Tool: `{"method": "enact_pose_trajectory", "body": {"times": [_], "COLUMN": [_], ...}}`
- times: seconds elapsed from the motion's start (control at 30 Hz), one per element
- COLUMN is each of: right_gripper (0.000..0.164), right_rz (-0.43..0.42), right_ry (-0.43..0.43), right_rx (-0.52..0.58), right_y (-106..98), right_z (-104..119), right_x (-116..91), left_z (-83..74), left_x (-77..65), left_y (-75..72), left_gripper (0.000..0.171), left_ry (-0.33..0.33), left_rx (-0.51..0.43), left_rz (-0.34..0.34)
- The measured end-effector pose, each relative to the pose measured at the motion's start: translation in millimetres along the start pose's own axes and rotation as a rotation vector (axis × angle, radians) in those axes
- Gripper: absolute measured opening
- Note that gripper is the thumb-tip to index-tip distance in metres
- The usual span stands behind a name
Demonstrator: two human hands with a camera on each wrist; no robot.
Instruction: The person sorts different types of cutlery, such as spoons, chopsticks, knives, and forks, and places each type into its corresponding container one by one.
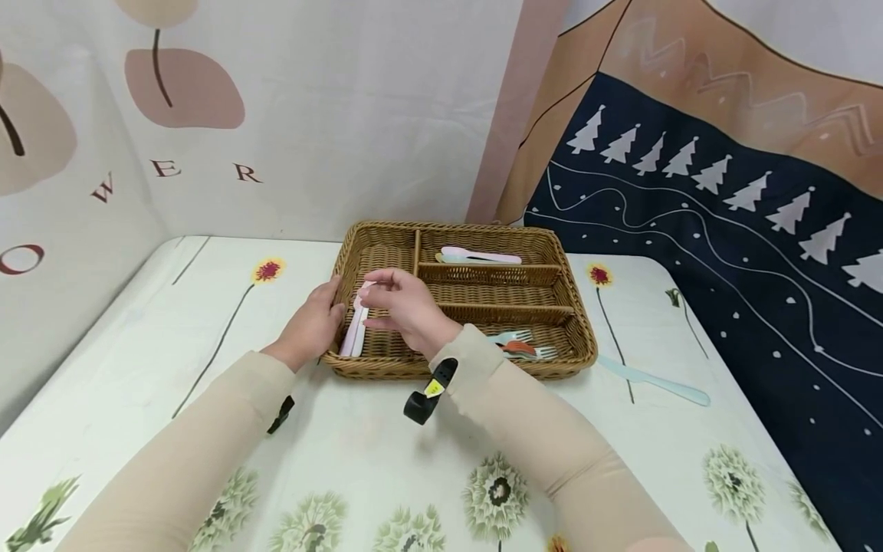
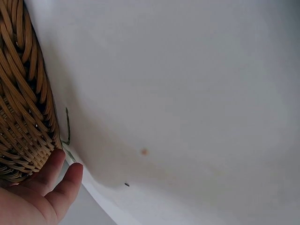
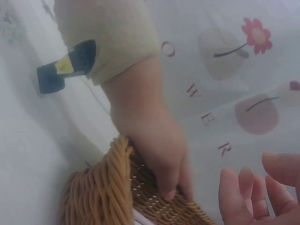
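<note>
A brown wicker basket (image 1: 500, 308) with several compartments stands on the table. My left hand (image 1: 310, 323) grips its left rim, thumb inside and fingers outside; the left wrist view shows fingers (image 2: 65, 187) along the outer wall. Over the left compartment, my right hand (image 1: 407, 307) has loosely bent fingers, and the right wrist view shows nothing between its thumb and fingers (image 3: 229, 197). Just below those fingers lie a pink utensil (image 1: 350, 337) and a white utensil (image 1: 360, 337), side by side; their upper ends are partly hidden by the hand.
Pink and pale spoons (image 1: 480, 255) lie in the back right compartment. The front right one holds several forks (image 1: 512, 336), blue, orange and white, partly behind my right wrist. A light blue knife (image 1: 655, 379) lies on the tablecloth (image 1: 386, 460) right of the basket.
</note>
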State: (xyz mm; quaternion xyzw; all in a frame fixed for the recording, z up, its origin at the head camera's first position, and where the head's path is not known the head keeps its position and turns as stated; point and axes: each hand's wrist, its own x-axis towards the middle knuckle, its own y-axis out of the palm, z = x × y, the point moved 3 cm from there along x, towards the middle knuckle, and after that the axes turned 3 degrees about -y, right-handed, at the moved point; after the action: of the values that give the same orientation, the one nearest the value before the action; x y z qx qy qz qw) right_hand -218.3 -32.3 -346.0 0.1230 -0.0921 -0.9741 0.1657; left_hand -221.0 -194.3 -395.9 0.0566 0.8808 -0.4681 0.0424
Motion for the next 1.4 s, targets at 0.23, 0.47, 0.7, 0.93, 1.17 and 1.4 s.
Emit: {"method": "enact_pose_trajectory", "body": {"times": [0.23,0.47,0.7,0.93,1.17,1.4], "right_gripper": [0.033,0.030,0.029,0.028,0.028,0.030], "right_rz": [0.063,0.087,0.094,0.073,0.008,-0.036], "right_ry": [-0.066,-0.127,-0.224,-0.278,-0.315,-0.313], "right_rx": [-0.080,-0.141,-0.218,-0.292,-0.332,-0.339], "right_y": [-16.4,-36.4,-56.5,-74.3,-98.0,-122.2], "right_z": [10.1,13.0,15.0,15.2,16.5,17.9], "right_x": [-18.7,-36.2,-51.9,-63.1,-69.8,-73.9], "left_z": [1.8,3.0,2.3,2.1,3.1,5.2], "left_x": [1.5,2.1,1.8,1.4,1.5,1.5], "left_y": [0.8,0.6,0.9,1.8,2.3,2.4], "left_gripper": [0.058,0.058,0.059,0.059,0.059,0.059], "left_ry": [-0.005,-0.005,-0.009,-0.005,0.001,-0.001], "left_rx": [0.000,-0.011,-0.025,-0.026,-0.022,-0.019], "left_rz": [-0.002,0.001,0.005,0.002,0.002,0.010]}}
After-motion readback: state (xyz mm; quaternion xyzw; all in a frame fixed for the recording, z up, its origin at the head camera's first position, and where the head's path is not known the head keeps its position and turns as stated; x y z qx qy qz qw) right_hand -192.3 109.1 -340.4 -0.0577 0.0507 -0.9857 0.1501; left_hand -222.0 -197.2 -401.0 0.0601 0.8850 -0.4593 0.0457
